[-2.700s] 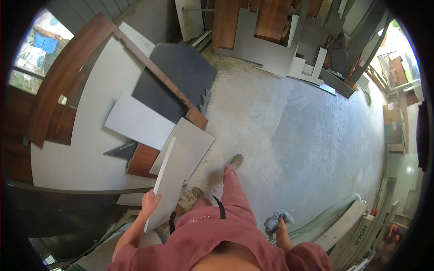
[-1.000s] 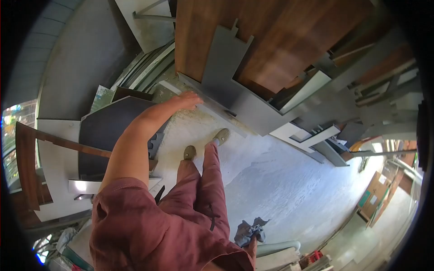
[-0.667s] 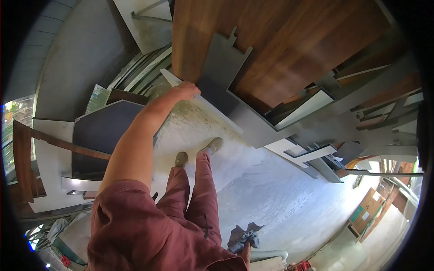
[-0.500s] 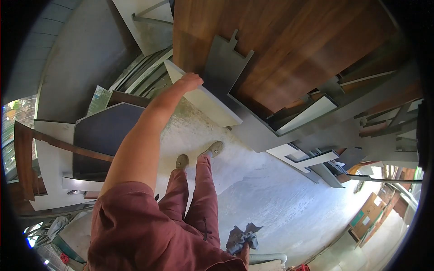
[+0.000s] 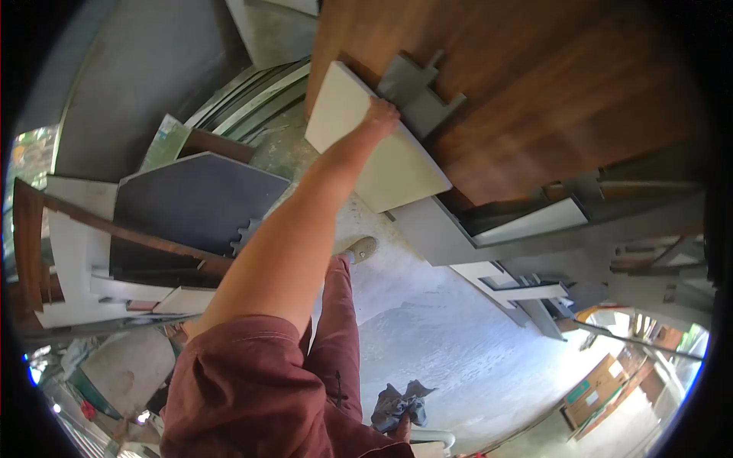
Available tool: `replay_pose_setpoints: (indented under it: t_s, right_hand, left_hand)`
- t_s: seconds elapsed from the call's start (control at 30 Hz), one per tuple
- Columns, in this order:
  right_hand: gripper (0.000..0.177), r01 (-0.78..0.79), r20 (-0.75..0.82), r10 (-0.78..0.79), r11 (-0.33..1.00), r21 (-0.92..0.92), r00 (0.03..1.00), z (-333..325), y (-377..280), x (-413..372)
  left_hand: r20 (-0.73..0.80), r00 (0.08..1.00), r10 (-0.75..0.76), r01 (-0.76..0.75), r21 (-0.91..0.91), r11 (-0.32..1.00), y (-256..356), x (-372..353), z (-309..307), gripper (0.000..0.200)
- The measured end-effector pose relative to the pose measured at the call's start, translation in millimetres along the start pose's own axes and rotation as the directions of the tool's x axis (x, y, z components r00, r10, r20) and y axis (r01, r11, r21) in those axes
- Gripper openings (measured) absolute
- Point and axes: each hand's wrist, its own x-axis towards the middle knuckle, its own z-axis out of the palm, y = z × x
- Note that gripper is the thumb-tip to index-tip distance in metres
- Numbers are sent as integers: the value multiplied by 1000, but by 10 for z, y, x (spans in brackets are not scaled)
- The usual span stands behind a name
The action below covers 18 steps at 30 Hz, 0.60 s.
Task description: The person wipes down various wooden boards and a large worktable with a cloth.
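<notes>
My left hand grips the upper edge of a pale cream panel, which leans against other boards. Behind the panel, near my fingers, is a dark grey notched board in front of a large brown wood-grain sheet. Low in the view my right hand is closed around a crumpled grey cloth, at my side above the floor.
A dark panel and a curved brown strip stand at the left. White and grey offcuts lean at the right. A cardboard box lies at the lower right. One of my shoes shows on the concrete floor.
My left hand has moved right, and the cream panel has tilted, showing more of its broad face. More of the notched board is now covered. My right hand still holds the cloth.
</notes>
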Motion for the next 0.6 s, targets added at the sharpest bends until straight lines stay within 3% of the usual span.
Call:
replay_pose_setpoints:
  t_s: [0.07,0.13,0.17,0.23,0.27,0.3,0.4,0.47,0.5,0.6]
  right_hand:
    - [49,-28,16,30,995,-97,999,-52,-130,204]
    - [49,-67,37,77,974,-217,996,4,-351,363]
    - [49,-83,41,98,958,-273,994,40,-432,396]
    - [49,-81,51,107,927,-366,993,163,-600,473]
    - [48,-65,58,97,911,-407,994,240,-684,525]
    - [48,-47,67,86,893,-449,994,318,-776,569]
    - [48,11,107,65,810,-586,992,573,-1038,661]
    - [48,34,134,84,716,-698,987,774,-1306,727]
    - [47,45,143,98,652,-757,985,876,-1484,721]
    - [47,100,169,125,431,-897,978,1304,-1882,678]
  left_hand:
    - [157,986,-58,67,-48,997,9,87,5,39]
    - [-36,986,-164,157,-157,975,57,18,294,47]
    - [-37,997,-61,55,-159,986,27,-312,127,46]
    - [-194,980,-37,3,-169,986,141,-774,313,41]
    - [-154,987,-42,-13,-337,941,186,-1016,423,37]
    - [-13,999,-43,31,-492,870,221,-1332,477,41]
    - [267,961,-74,259,-768,585,398,-2407,1108,36]
    - [425,879,-217,477,-779,406,567,-3292,1480,32]
    - [498,836,-228,548,-746,378,642,-3739,1667,31]
    - [627,676,-387,711,-694,117,889,-5160,1984,30]
